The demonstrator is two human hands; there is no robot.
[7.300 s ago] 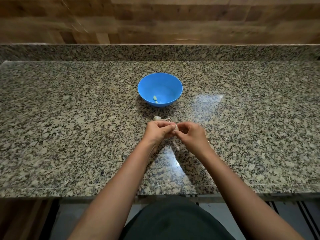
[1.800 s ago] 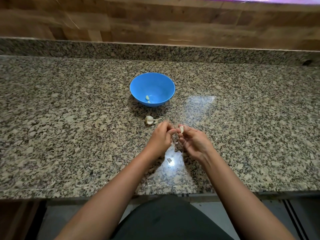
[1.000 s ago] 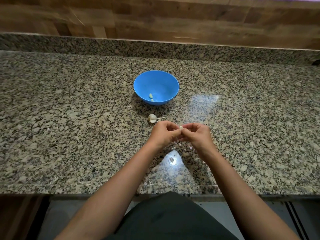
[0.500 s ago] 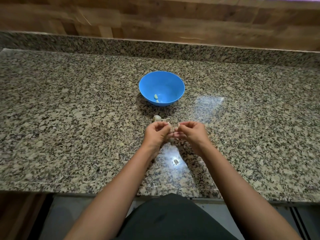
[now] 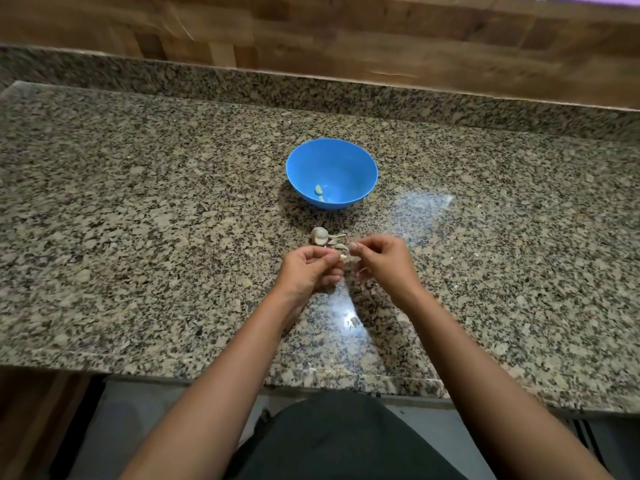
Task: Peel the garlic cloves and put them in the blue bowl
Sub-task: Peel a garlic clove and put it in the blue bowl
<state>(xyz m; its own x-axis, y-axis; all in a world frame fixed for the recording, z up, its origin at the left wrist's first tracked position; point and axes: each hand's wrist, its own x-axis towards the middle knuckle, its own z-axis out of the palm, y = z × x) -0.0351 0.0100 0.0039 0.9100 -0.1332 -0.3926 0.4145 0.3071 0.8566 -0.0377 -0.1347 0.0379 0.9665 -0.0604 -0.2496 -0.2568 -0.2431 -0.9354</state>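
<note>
The blue bowl (image 5: 349, 157) stands on the granite counter with two pale peeled cloves (image 5: 319, 191) at its bottom. In front of it lies the rest of the garlic bulb (image 5: 319, 235) with loose skins. Just nearer to me, my left hand (image 5: 308, 268) pinches a small garlic clove (image 5: 343, 257) between thumb and curled fingers. My right hand (image 5: 379, 261) is a little apart from it on the right, its fingertips pinched together, apparently on a bit of papery skin.
The speckled granite counter (image 5: 156, 237) runs wide to both sides, with a low granite upstand and a wooden wall behind. Bits of skin (image 5: 354, 321) lie on the counter between my forearms. The counter's front edge is close to my body.
My hands, joined on the clove half a second ago, have drawn slightly apart; the clove stays in my left hand and my right fingertips have pulled away to the right.
</note>
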